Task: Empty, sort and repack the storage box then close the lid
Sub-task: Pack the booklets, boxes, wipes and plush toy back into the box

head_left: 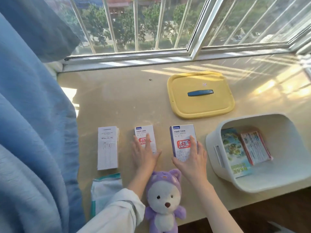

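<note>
Three cartons (145, 140) in a row left of storage box (262, 152), lid (200, 95) behind, plush toy (164, 200) in front

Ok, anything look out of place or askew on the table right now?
Nothing spilled or damaged. Only the plush toy: its lower end seems to hang past the near edge of the table.

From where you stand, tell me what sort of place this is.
Probably a home, at a wide window ledge some floors up: a barred window overlooks treetops, a blue curtain hangs beside it, and a plush toy lies on the ledge.
</note>
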